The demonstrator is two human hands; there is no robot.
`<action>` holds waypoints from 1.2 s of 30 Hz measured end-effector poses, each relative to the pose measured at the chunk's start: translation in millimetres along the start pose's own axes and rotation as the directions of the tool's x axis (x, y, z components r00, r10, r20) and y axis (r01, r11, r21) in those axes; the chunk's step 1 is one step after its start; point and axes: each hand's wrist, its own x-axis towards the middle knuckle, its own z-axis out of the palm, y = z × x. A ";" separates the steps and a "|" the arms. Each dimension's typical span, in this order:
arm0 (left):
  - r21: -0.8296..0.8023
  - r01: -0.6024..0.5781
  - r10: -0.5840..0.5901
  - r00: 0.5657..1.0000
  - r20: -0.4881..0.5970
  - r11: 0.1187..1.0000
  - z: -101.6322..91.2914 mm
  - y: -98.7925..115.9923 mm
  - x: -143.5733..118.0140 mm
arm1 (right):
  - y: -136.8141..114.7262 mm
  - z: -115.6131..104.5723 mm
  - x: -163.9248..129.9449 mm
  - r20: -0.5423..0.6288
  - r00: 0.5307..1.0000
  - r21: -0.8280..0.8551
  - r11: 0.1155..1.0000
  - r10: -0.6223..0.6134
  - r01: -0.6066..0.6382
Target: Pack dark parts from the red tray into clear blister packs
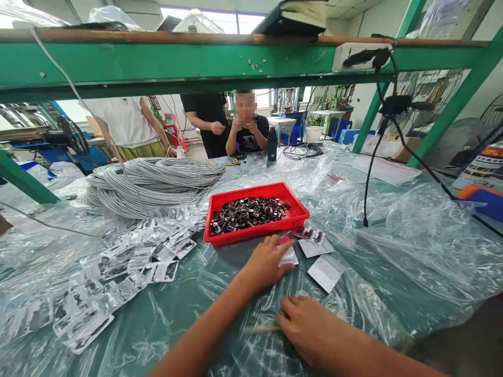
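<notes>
My left hand (268, 263) reaches to the front edge of a red plastic tray (257, 238), thumb and fingers apart over a small white packet (290, 256). A bit of pink shows by its fingertips. In the tray lies a heap of small dark, shiny metal parts (249, 214). Closer to me, my right hand (308, 327) is low over the table with curled fingers, slightly blurred. A thin tan strip (261, 329) lies at its fingertips; whatever is inside the fingers is hidden. Right of my left hand are a packet with small dark parts (314, 243) and another white packet (326, 272).
Many flat clear packets (118, 277) are spread at left. Behind them sits a big coil of grey cable (153, 183). Clear plastic sheeting (432, 235) covers the table at right. A black cable (369, 183) hangs from the green shelf beam (196, 65). Several people are across the table.
</notes>
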 end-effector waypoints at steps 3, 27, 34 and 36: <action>-0.014 -0.087 0.087 0.996 -0.004 0.996 12.0 -0.2 -19.3 | 18.3 -32.0 -49.8 0.032 0.996 0.273 0.958 0.080 -0.086; -0.383 0.071 -0.088 0.996 -0.027 0.921 9.4 -35.4 -59.4 | 73.0 -7.1 113.2 -0.016 0.781 0.879 -0.363 0.625 0.309; -0.411 0.296 -0.352 0.934 -0.064 0.862 16.5 -29.7 -66.5 | 66.2 -5.3 117.6 -0.064 0.778 0.863 -0.356 0.625 0.357; -0.417 0.355 -0.428 0.899 -0.094 0.837 20.0 -26.3 -67.5 | 58.8 -0.7 126.3 -0.099 0.778 0.872 -0.322 0.620 0.368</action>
